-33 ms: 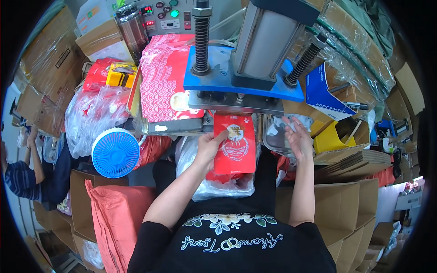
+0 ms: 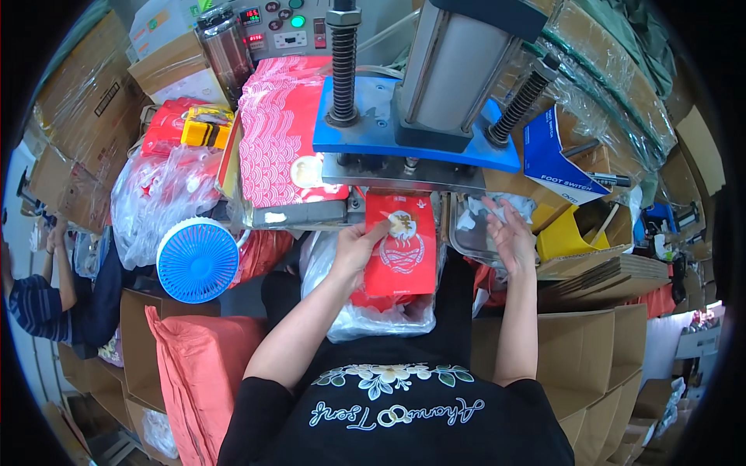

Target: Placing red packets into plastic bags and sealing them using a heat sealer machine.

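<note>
Right now, the person has a red packet [image 2: 412, 264] lying face up at the middle of the view, just below the press [image 2: 373, 116], which looms from 12 to 1 o'clock. The left hand [image 2: 356, 250], at the packet's 9 o'clock edge, has its thumb over the pale round emblem and the fingers tucked underneath, so the grip looks like a light pinch. Out at 3 o'clock the right hand [image 2: 510, 239] is turned palm up with its fingers loosely spread, apparently empty, near a clear tray [image 2: 471, 254] of crumpled scraps; I can't tell whether the fingertips touch any of them. At 6 o'clock, below the packet, a plastic bag [image 2: 426, 320] sits in the lap with more red stuff inside. As I judge it, the step in hand is steadying the packet at the press's front; whether its top edge reaches under the metal plate [image 2: 404, 175], I can't make out. Any move from here would call for keeping the packet flat and square, with both hands well out from under that plate.
</note>
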Demonstrator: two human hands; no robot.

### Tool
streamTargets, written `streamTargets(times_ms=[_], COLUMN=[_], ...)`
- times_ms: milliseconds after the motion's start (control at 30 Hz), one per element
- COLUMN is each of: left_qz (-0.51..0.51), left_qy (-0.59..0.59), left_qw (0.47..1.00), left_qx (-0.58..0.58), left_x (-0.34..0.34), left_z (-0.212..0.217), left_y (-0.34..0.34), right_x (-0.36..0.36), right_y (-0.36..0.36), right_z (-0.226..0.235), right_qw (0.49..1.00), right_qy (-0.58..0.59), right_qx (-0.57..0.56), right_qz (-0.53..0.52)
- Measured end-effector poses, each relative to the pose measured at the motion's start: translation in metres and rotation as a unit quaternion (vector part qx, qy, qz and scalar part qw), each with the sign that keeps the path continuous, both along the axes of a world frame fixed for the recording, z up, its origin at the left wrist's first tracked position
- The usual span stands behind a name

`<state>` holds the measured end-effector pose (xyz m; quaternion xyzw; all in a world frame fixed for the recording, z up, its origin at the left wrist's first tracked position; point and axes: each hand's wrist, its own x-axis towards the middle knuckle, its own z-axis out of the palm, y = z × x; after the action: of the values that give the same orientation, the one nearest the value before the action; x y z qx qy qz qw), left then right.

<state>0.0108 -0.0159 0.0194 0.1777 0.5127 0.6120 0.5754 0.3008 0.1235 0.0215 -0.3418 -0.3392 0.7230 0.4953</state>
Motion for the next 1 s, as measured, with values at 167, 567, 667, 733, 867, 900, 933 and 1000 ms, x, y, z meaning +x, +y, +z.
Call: streamTargets(times_ms=[167, 567, 667, 733, 867, 900, 933, 1000], left_qz=[0.077, 0.108, 0.045, 0.005, -0.044, -0.048, -0.058, -0.067], left_qy=[0.539, 0.544, 0.400, 0.376, 0.338, 0.322, 0.305, 0.284], left_qw=[0.832, 0.825, 0.901, 0.917, 0.928, 0.933, 0.939, 0.950], left_qx=[0.107, 0.108, 0.165, 0.137, 0.151, 0.153, 0.149, 0.110], left_x=[-0.066, -0.076, -0.041, -0.025, -0.013, -0.012, -0.011, -0.010], left_z=[0.002, 0.005, 0.009, 0.002, -0.017, -0.020, -0.022, -0.023], left_y=[-0.002, -0.061, -0.069, -0.071, -0.072, -0.071, -0.070, -0.065], right_x=[-0.005, -0.059, -0.077, -0.089, -0.106, -0.108, -0.109, -0.111], right_y=[-0.018, -0.052, -0.072, -0.083, -0.080, -0.079, -0.078, -0.074], right_z=[0.003, 0.049, 0.075, 0.081, 0.072, 0.067, 0.061, 0.051], right_qw=[0.993, 0.921, 0.863, 0.841, 0.854, 0.871, 0.884, 0.910], right_qy=[-0.099, -0.289, -0.341, -0.347, -0.329, -0.285, -0.258, -0.219], right_qx=[0.065, 0.255, 0.353, 0.374, 0.277, 0.273, 0.257, 0.219], right_qz=[0.011, 0.056, 0.122, 0.178, 0.292, 0.293, 0.292, 0.277])
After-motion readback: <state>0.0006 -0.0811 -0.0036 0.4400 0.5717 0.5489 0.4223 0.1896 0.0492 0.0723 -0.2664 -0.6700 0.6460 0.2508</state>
